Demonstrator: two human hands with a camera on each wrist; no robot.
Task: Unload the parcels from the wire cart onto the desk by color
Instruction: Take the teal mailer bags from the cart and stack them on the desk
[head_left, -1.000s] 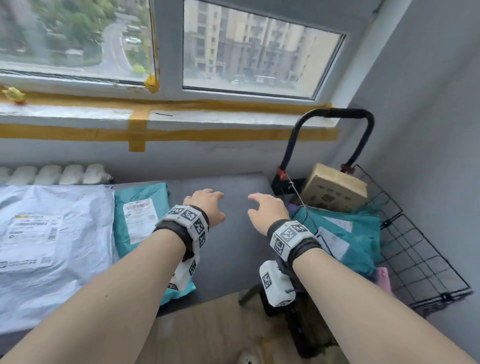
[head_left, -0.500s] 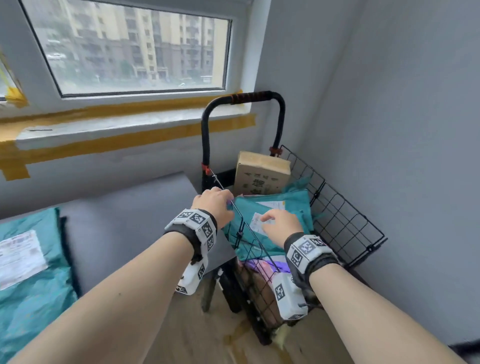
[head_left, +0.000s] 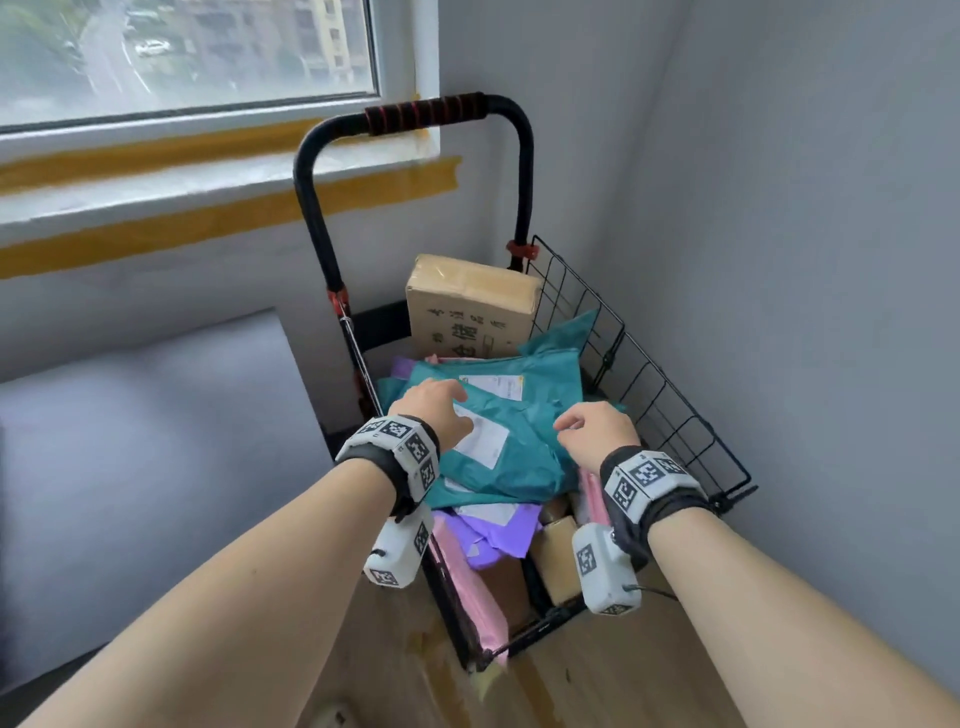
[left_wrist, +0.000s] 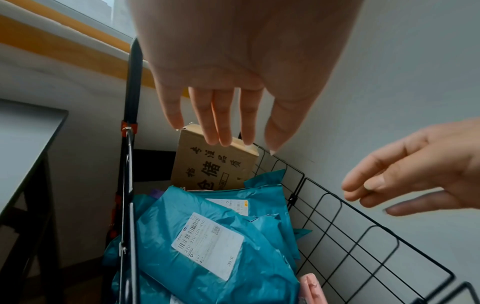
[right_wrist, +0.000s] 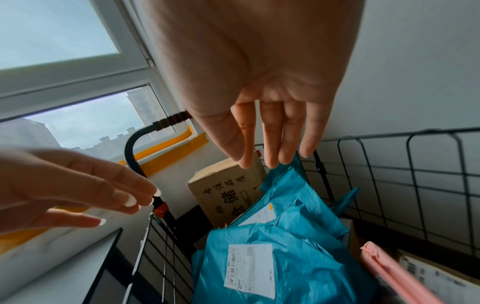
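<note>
The black wire cart (head_left: 649, 395) stands in the corner, piled with parcels. A teal mailer with a white label (head_left: 519, 447) (left_wrist: 207, 257) (right_wrist: 285, 267) lies on top, with a second teal mailer (head_left: 545, 369) behind it. My left hand (head_left: 434, 408) (left_wrist: 228, 102) hovers over its left part, fingers straight and holding nothing. Over its right edge, my right hand (head_left: 597, 428) (right_wrist: 267, 123) hangs with fingers relaxed and empty. Both wrist views show a gap between fingertips and mailer. A cardboard box (head_left: 467, 306) stands upright at the back.
Purple (head_left: 493, 535) and pink (head_left: 467, 597) mailers and small brown boxes (head_left: 556, 561) lie under the teal ones. The cart's handle (head_left: 426, 111) rises at the back. The grey desk (head_left: 145, 441) is left of the cart; a grey wall closes the right.
The view has swung from the desk to the cart. Both hands moved right, over the cart, and came down close above the top teal mailer.
</note>
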